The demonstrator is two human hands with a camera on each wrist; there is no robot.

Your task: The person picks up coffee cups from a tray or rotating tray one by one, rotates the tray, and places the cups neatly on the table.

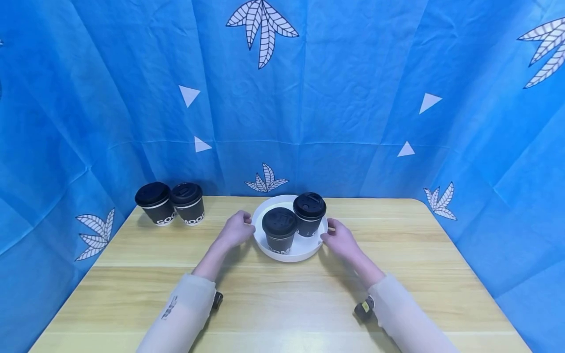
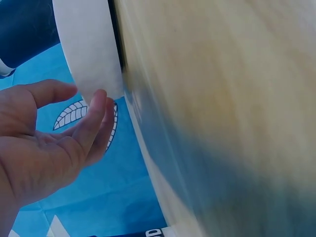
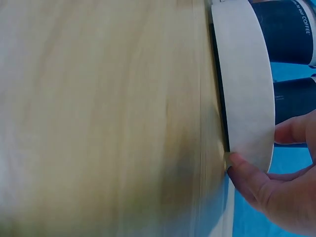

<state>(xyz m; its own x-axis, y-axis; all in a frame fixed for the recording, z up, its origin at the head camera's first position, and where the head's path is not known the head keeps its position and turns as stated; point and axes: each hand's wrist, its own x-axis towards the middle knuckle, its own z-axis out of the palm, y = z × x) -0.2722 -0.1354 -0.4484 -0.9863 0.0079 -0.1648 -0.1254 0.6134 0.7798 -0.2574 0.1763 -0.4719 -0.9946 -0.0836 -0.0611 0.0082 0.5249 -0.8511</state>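
Observation:
A round white tray (image 1: 302, 248) with a low wall is at the middle of the far half of the table, carrying two dark paper coffee cups with black lids. One cup (image 1: 280, 229) stands toward the front left of the tray, the other cup (image 1: 309, 214) at its back right. My left hand (image 1: 236, 229) holds the tray's left side, thumb by the rim and fingertips at the lower edge of the tray wall (image 2: 91, 49). On the opposite side, my right hand (image 1: 342, 239) grips the tray, its thumb (image 3: 291, 131) at the rim and fingers at the bottom edge.
Two more lidded coffee cups, a left one (image 1: 154, 203) and a right one (image 1: 188, 203), stand side by side at the table's far left. Behind the wooden table (image 1: 282, 304) and along both sides hangs a blue curtain (image 1: 344, 98) with leaf prints.

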